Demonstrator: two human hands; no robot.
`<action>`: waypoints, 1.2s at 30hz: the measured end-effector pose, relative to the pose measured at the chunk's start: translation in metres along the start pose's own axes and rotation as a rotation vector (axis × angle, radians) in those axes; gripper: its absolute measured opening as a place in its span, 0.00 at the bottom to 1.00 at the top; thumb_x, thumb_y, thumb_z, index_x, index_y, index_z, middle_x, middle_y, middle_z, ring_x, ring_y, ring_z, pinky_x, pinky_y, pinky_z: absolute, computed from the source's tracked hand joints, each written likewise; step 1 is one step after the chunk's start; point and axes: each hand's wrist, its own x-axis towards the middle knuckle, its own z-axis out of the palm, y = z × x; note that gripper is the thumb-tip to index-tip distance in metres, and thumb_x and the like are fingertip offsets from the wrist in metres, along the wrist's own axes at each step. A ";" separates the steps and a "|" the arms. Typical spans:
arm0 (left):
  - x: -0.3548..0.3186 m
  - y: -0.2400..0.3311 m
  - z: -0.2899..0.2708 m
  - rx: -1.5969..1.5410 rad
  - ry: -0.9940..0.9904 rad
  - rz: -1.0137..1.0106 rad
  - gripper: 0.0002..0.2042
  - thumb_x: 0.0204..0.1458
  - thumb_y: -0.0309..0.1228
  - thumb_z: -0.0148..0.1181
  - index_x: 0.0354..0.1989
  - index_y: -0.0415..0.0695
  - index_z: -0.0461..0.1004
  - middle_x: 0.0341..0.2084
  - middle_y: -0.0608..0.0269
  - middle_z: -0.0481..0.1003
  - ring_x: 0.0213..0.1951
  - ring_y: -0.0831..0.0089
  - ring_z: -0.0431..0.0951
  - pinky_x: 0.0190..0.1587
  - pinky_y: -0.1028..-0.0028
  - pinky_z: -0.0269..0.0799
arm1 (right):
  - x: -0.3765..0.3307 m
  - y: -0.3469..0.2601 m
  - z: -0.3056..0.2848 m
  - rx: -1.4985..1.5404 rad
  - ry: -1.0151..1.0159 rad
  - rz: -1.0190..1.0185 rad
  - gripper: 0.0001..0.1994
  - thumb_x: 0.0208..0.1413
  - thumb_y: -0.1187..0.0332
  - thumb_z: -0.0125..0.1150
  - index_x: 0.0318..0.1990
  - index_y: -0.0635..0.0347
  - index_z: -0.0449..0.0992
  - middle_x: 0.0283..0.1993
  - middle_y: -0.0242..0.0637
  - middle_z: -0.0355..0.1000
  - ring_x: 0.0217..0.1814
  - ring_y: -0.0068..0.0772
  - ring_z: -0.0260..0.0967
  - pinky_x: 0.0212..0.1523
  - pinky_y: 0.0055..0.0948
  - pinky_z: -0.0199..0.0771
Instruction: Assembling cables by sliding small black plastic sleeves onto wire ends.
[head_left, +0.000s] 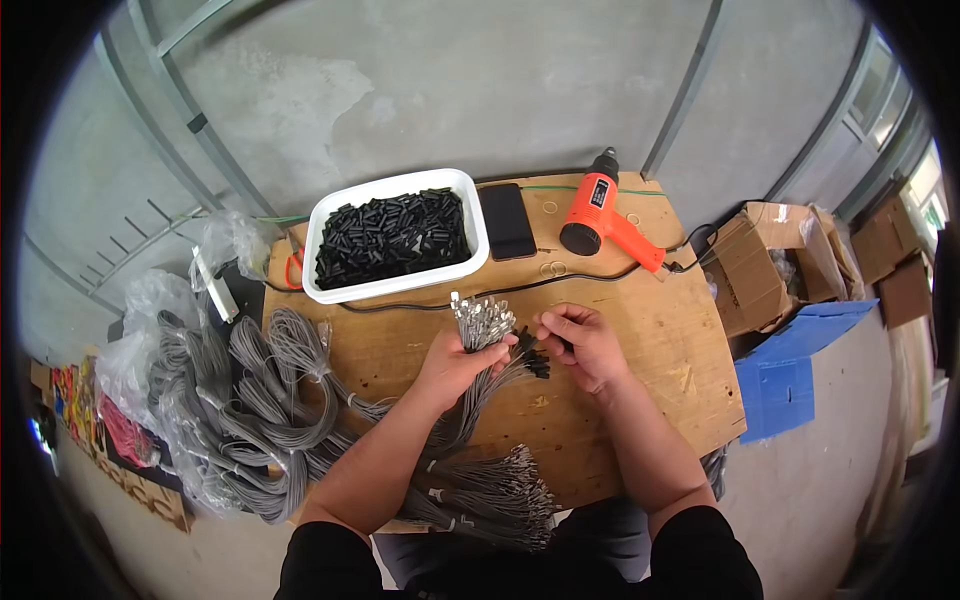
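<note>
My left hand (454, 368) is closed around a bundle of thin grey cables (468, 408). Shiny metal terminals (484, 318) fan out above its thumb. Just right of that thumb, some cable ends carry short black sleeves (536, 364). My right hand (588, 350) is beside them, thumb and fingers pinched together; what is between them, if anything, is too small to make out. Below my left forearm lie more tied bundles of grey cable (500, 492) with metal ends. A white tub (478, 262) full of small black tubes (392, 238) stands beyond my hands.
An orange heat gun (600, 212) lies at the back right of the wooden table (655, 345), by a black phone (508, 222). A black cord (520, 286) crosses the tabletop. Coiled grey cables (270, 370) crowd the left. Cardboard (745, 280) and blue boxes (778, 395) stand right.
</note>
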 end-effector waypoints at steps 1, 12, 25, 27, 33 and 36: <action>-0.001 0.002 -0.002 -0.017 0.000 -0.020 0.10 0.59 0.24 0.61 0.48 0.35 0.78 0.29 0.63 0.78 0.29 0.77 0.75 0.34 0.77 0.73 | 0.000 0.000 0.005 0.004 -0.015 0.014 0.12 0.60 0.68 0.66 0.48 0.63 0.79 0.34 0.30 0.76 0.28 0.14 0.64 0.29 0.13 0.63; 0.002 0.002 0.009 0.031 0.027 -0.065 0.13 0.61 0.24 0.58 0.54 0.39 0.76 0.33 0.62 0.81 0.28 0.79 0.75 0.34 0.77 0.75 | -0.005 0.001 0.006 -0.015 -0.021 -0.135 0.11 0.59 0.71 0.65 0.48 0.65 0.79 0.33 0.29 0.75 0.28 0.16 0.61 0.30 0.17 0.61; 0.002 0.001 0.013 0.122 0.091 -0.076 0.05 0.58 0.26 0.65 0.40 0.38 0.80 0.27 0.66 0.79 0.27 0.80 0.77 0.30 0.78 0.73 | -0.009 0.002 0.017 -0.263 -0.058 -0.248 0.06 0.61 0.74 0.63 0.43 0.63 0.81 0.30 0.24 0.75 0.26 0.10 0.61 0.26 0.14 0.60; 0.002 0.002 0.015 0.045 0.138 -0.069 0.06 0.57 0.26 0.65 0.39 0.38 0.80 0.28 0.65 0.79 0.26 0.79 0.77 0.30 0.78 0.73 | -0.007 0.007 0.015 -0.266 -0.051 -0.254 0.05 0.61 0.74 0.63 0.42 0.64 0.80 0.30 0.24 0.74 0.26 0.10 0.61 0.26 0.14 0.60; 0.001 0.007 0.018 0.002 0.191 -0.093 0.04 0.56 0.25 0.66 0.34 0.38 0.78 0.26 0.66 0.77 0.26 0.79 0.75 0.29 0.77 0.71 | -0.008 -0.004 0.007 0.089 -0.122 -0.018 0.09 0.63 0.71 0.59 0.46 0.66 0.77 0.35 0.31 0.74 0.31 0.19 0.66 0.30 0.19 0.66; 0.004 0.004 0.018 0.013 0.193 -0.065 0.04 0.56 0.25 0.66 0.33 0.38 0.77 0.25 0.67 0.76 0.25 0.79 0.74 0.29 0.77 0.69 | -0.004 -0.012 0.004 0.533 -0.079 0.053 0.14 0.67 0.67 0.49 0.53 0.67 0.72 0.42 0.39 0.72 0.36 0.26 0.66 0.28 0.20 0.65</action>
